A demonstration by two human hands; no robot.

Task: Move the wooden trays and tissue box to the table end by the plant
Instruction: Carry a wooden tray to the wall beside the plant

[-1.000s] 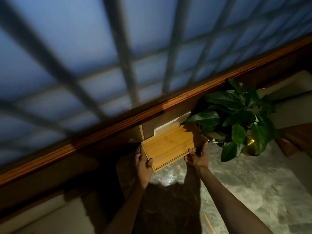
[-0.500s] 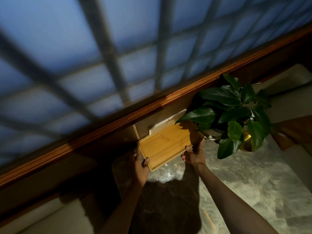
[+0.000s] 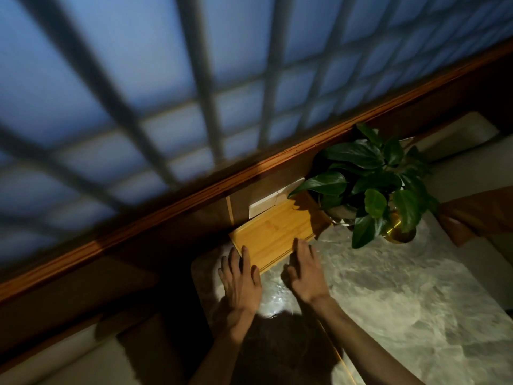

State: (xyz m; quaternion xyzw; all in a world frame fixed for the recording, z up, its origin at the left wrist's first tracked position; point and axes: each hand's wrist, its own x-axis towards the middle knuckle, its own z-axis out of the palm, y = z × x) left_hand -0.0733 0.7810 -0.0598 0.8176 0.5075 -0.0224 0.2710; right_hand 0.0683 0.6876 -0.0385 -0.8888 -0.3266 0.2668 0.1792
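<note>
A light wooden tray (image 3: 273, 233) lies flat at the far end of the marble table (image 3: 388, 301), just left of the potted plant (image 3: 372, 184). Behind the tray a white box (image 3: 265, 207), likely the tissue box, leans against the wall; only its top shows. My left hand (image 3: 241, 276) rests palm down, fingers apart, with its fingertips on the tray's near left corner. My right hand (image 3: 304, 269) lies palm down with fingers spread, its fingertips at the tray's near edge. Neither hand grips anything.
The plant stands in a gold pot (image 3: 395, 232), its leaves hanging over the tray's right end. A wooden sill (image 3: 194, 195) and a barred window run behind the table. Cushioned seats (image 3: 472, 168) flank the table on both sides.
Both hands have let go of the tray's sides and now lie flat at its near edge. The tray has settled flat on the table end.
</note>
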